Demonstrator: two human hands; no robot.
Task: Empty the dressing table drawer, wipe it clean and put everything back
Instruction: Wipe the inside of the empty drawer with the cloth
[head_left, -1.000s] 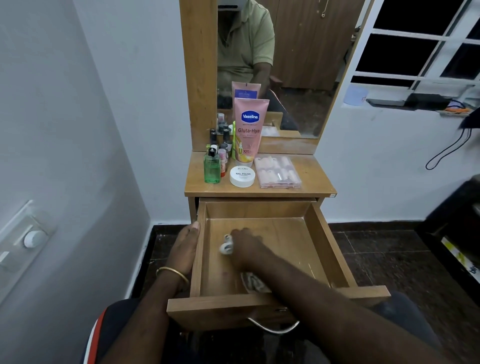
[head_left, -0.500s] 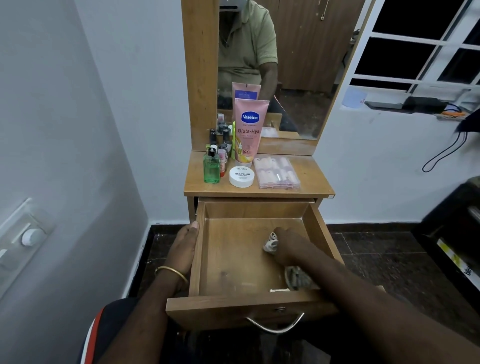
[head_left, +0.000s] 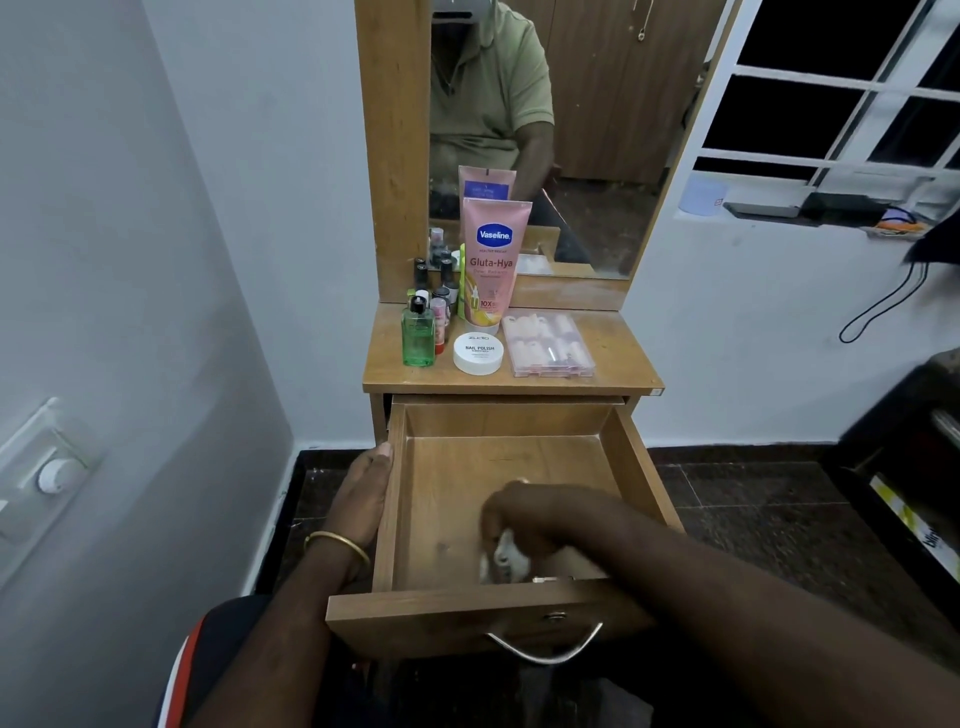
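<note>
Here, the wooden drawer (head_left: 519, 462) of a dressing table (head_left: 613, 369) stands pulled out toward the person, its long axis running from the table front to the camera and its metal handle (head_left: 545, 649) on the near face. The right hand (head_left: 524, 525) reaches into the drawer from the right and is curled over a crumpled white cloth (head_left: 503, 557), pressing it to the drawer floor close to the near front panel; the cloth is blurred. The forearm crosses the right front corner and hides that part of the drawer. The left hand (head_left: 363, 499), with a gold bangle (head_left: 337, 543) on its wrist, lies flat along the outside of the drawer's left wall, fingers straight and fingertips at the rim.

On the tabletop behind, well apart from the hands, stand 1 pink tube (head_left: 493, 270) marked "Vaseline" and "Gluta-Hya", 1 green bottle (head_left: 418, 338) with a black cap, several small dark-capped bottles (head_left: 441, 280) clustered at the back left, 1 round white tub (head_left: 478, 353) labelled "NAIL POLISH", and 1 clear flat case (head_left: 548, 345) at the right. The mirror (head_left: 571, 156) above reflects a person in a green shirt. A switch plate (head_left: 47, 467) sits on the left wall, and a barred window (head_left: 841, 88) shows dark at upper right.
</note>
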